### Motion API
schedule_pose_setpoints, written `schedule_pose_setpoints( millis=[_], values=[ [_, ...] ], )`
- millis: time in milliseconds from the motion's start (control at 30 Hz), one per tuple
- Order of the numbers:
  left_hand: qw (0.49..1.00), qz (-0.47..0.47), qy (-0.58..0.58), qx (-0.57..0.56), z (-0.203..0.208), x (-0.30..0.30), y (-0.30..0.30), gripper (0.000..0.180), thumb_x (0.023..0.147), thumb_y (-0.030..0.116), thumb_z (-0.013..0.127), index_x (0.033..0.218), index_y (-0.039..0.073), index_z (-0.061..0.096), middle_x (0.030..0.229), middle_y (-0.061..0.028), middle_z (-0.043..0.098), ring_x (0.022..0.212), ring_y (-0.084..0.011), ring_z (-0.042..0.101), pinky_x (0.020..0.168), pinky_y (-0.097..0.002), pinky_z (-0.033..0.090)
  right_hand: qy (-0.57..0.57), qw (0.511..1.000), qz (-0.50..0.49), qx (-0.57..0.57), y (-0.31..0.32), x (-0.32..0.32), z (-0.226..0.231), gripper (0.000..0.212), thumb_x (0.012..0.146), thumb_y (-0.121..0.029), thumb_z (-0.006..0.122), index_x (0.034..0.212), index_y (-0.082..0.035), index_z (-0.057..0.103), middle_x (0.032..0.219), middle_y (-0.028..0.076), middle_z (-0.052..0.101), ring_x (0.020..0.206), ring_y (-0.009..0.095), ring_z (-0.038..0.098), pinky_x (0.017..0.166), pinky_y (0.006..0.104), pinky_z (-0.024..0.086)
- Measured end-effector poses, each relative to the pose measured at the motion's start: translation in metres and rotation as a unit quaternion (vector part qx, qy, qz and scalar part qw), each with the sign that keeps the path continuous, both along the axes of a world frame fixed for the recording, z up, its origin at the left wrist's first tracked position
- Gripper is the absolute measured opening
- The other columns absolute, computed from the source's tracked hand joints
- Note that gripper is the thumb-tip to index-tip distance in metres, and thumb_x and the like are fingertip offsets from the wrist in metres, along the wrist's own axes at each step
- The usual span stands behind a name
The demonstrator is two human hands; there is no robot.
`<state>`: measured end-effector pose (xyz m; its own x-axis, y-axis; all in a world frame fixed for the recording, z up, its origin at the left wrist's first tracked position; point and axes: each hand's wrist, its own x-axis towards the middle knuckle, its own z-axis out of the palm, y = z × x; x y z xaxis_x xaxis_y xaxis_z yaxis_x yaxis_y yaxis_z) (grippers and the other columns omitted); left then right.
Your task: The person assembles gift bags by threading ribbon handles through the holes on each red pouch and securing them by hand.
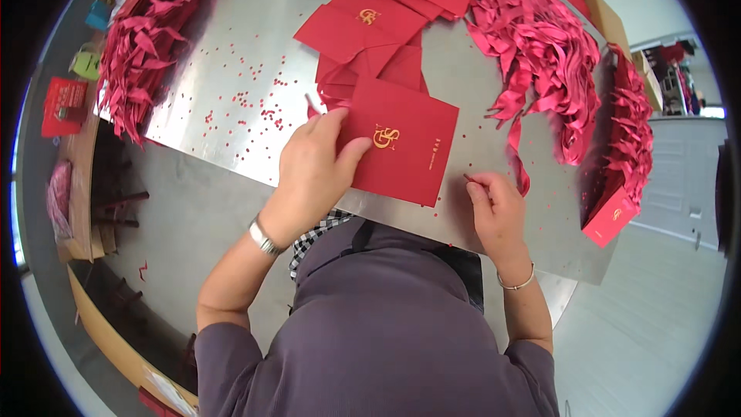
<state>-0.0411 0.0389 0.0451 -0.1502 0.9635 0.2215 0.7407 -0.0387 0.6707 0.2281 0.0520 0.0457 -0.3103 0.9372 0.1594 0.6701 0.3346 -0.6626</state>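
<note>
My left hand (pixel 312 158) grips a flat, square red card (pixel 413 135) with a gold emblem by its left edge, thumb on top and fingers out of sight beneath. It is tilted over the metal table near the front edge. Just beyond that hand a short red ribbon end (pixel 312 108) with a pale tip sticks out. My right hand (pixel 498 208) is to the right of the card, apart from it. Its thumb and index finger pinch a small dark reddish tip, too small to name. Behind the held card lies a loose stack of similar red cards (pixel 370 19).
Long heaps of red ribbon lie at the left (pixel 143 46), back right (pixel 532 38) and right edge (pixel 629 123) of the metal table (pixel 208 108). Small red paper dots (pixel 266 112) are scattered over it. Cardboard boxes (pixel 610 23) stand behind. A wooden shelf (pixel 76 208) is at left.
</note>
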Motion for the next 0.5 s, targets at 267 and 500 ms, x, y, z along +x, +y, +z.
schedule_pose_setpoints(
  millis=[267,500],
  values=[
    [0.981,-0.001,-0.104,-0.161,-0.002,-0.005,0.021,0.029,0.076,0.016,0.071,0.102,0.004,0.066,0.084,-0.0145,0.067,0.081,-0.0325,0.065,0.071,-0.0413,0.051,0.084,0.943,0.196,-0.257,-0.023,-0.053,0.013,0.009,0.089,-0.009,0.062,0.094,-0.002,0.061,0.08,0.014,0.064,0.072,0.03,0.064,0.063,0.0361,0.049],
    [0.963,-0.145,-0.002,-0.227,0.02,-0.003,0.023,0.017,0.073,0.011,0.062,0.088,0.002,0.063,0.081,-0.0177,0.064,0.084,-0.038,0.062,0.072,-0.0462,0.049,0.026,0.991,0.13,0.02,0.023,-0.075,0.009,0.008,0.089,-0.011,0.062,0.09,-0.004,0.06,0.073,0.015,0.063,0.063,0.032,0.063,0.055,0.0395,0.048]
  ],
)
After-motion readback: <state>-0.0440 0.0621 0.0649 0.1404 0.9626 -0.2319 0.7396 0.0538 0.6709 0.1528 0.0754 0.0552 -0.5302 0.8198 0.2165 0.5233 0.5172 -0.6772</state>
